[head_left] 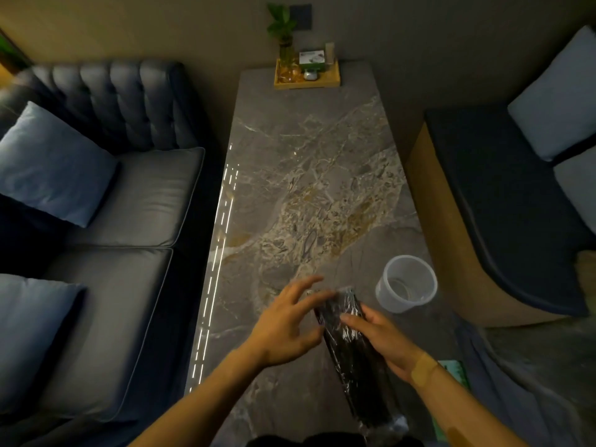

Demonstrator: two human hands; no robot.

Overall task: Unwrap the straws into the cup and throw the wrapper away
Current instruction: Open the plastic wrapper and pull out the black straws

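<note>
A long grey marble table (309, 175) is left bare through its middle; passage is blocked only by a clear plastic cup (407, 283) near the right edge and a wooden tray of small items (307, 79) at the far end.

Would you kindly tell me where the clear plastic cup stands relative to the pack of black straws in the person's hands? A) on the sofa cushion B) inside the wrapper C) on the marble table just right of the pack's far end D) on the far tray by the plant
C: the clear plastic cup stands upright and empty on the marble table, just right of the far end of the wrapped straw pack, apart from it.
</note>
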